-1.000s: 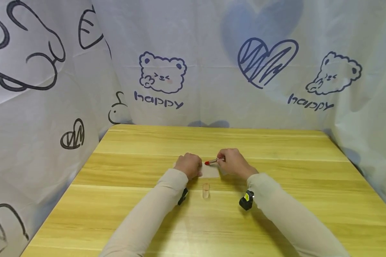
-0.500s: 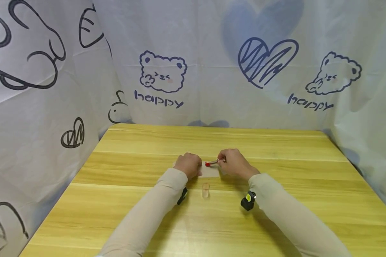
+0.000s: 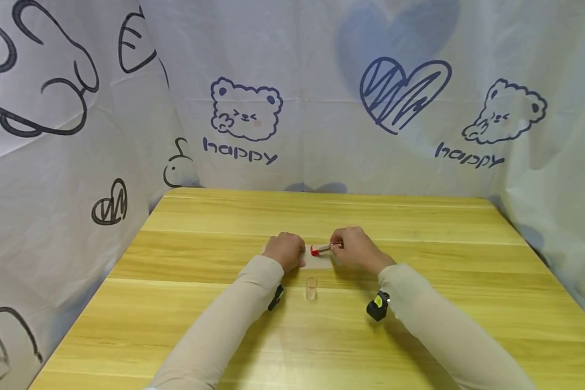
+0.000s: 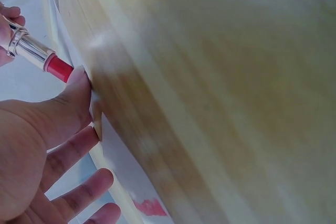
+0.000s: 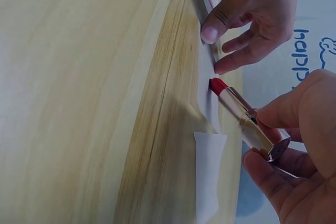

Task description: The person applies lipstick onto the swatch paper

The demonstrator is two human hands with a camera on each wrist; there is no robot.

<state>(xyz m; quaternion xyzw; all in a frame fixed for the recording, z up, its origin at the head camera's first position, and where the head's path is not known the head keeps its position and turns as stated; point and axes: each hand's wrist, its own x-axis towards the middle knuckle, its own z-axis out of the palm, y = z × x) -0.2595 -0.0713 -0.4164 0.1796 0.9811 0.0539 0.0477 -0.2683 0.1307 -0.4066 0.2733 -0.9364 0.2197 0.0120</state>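
Lipstick (image 5: 242, 117), red tip (image 5: 217, 85) bared, shiny metallic tube (image 5: 232, 103), tilted

Head cam: bright, even light; soft shadows on the pale yellow wood-grain tabletop (image 3: 322, 336) beneath both beige long sleeves (image 3: 448, 325), faint sheen front centre. Left wrist cam: dim, hazy, tabletop smeared out of focus at right, glare spot upper left. Right wrist cam: also dim, cool cast, crisper; highlights on the shiny metallic lipstick tube (image 5: 254, 134).
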